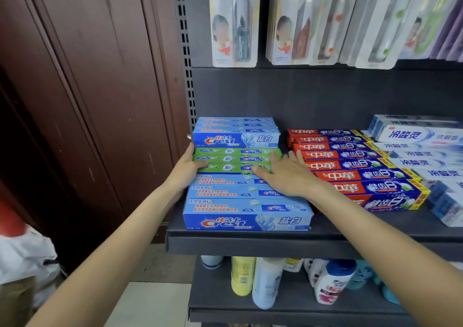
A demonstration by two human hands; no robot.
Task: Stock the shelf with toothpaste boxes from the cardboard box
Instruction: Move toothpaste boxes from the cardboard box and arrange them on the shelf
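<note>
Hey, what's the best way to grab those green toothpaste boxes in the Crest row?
Take the green boxes by their two short ends, one hand from each side, as the left hand and right hand sit now. They lie flat and long between blue boxes, so only tops and ends are free; probably squeeze inward and lift.

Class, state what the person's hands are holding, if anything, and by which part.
Both hands hold the green toothpaste boxes: left hand at their left end, right hand at their right end.
</note>
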